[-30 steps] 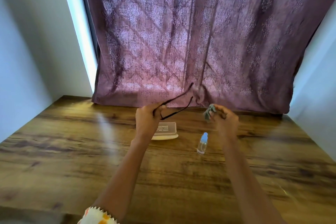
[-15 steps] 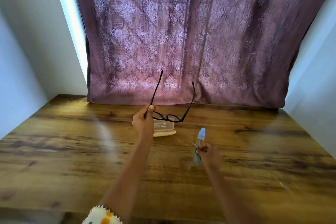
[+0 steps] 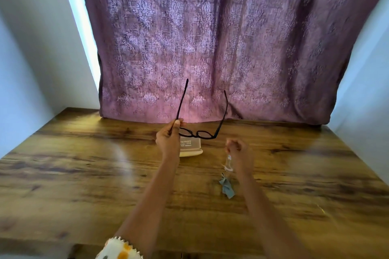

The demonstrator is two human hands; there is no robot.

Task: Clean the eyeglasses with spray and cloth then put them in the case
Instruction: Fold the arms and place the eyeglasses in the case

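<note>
Head camera, over a brown wood-grain table (image 3: 84, 174): I see the left hand (image 3: 168, 140) raised above the tabletop, thumb and fingers pinching one temple arm of the black-framed eyeglasses (image 3: 199, 134). The eyeglasses hang unfolded in the air, front frame lowest and both temples pointing up toward the curtain. Just behind them on the table sits the cream-and-grey rectangular glasses case (image 3: 191, 149), partly hidden by the left hand and the frame. To the right, the motion-blurred right hand (image 3: 239, 150) has its fingers curled round the top of the small clear plastic spray bottle (image 3: 228, 163), held upright close to the tabletop. Below the bottle is the crumpled grey-blue cleaning cloth (image 3: 227, 187); I cannot tell whether it lies on the wood or hangs. A purple patterned curtain (image 3: 210, 38) closes off the far edge between white walls (image 3: 31, 69). A white sleeve with orange print (image 3: 120, 251) shows at the bottom.
</note>
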